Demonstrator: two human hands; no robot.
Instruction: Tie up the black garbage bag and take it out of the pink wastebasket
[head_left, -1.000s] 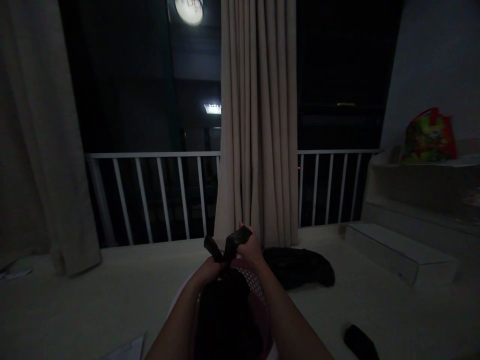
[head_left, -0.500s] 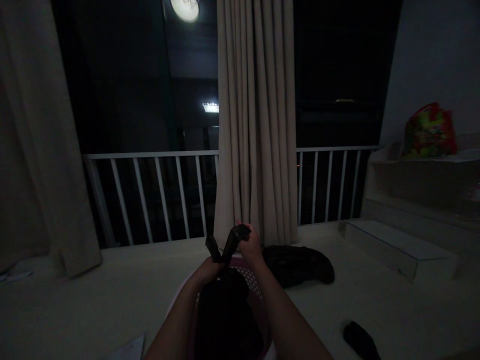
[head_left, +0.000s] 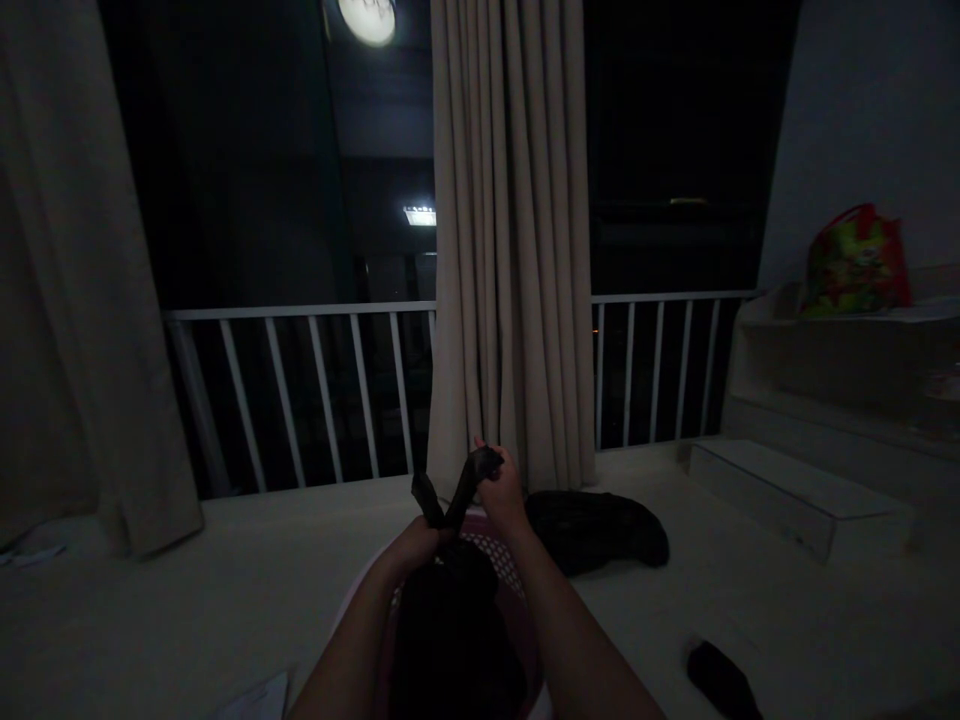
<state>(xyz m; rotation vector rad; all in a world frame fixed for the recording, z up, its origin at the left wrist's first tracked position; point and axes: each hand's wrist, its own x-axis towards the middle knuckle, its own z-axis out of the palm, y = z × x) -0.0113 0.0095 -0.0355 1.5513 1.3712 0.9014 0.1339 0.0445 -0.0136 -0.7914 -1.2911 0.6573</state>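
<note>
A black plastic bag (head_left: pixel 454 630) sits inside a pink and white basket (head_left: pixel 517 575) with a perforated wall, directly in front of me. Its top is gathered, and two strap-like ends stick up from the gather. My left hand (head_left: pixel 414 545) is closed at the gathered neck, its fingers partly hidden by the plastic. Higher and to the right, my right hand (head_left: pixel 501 487) grips the longer of the two ends. The dim light hides the details of the bag's body.
Another black bag (head_left: pixel 596 530) lies on the floor right of the basket. A dark object (head_left: pixel 721 680) rests at lower right, a paper sheet (head_left: pixel 255 697) at lower left. Ahead are a curtain (head_left: pixel 514 250) and railing (head_left: pixel 300 312); a white box (head_left: pixel 799 490) stands right, below a red-green bag (head_left: pixel 859 262).
Hardly anything differs. The right hand's end of the bag looks slightly shifted, and both hands keep nearly the same place.
</note>
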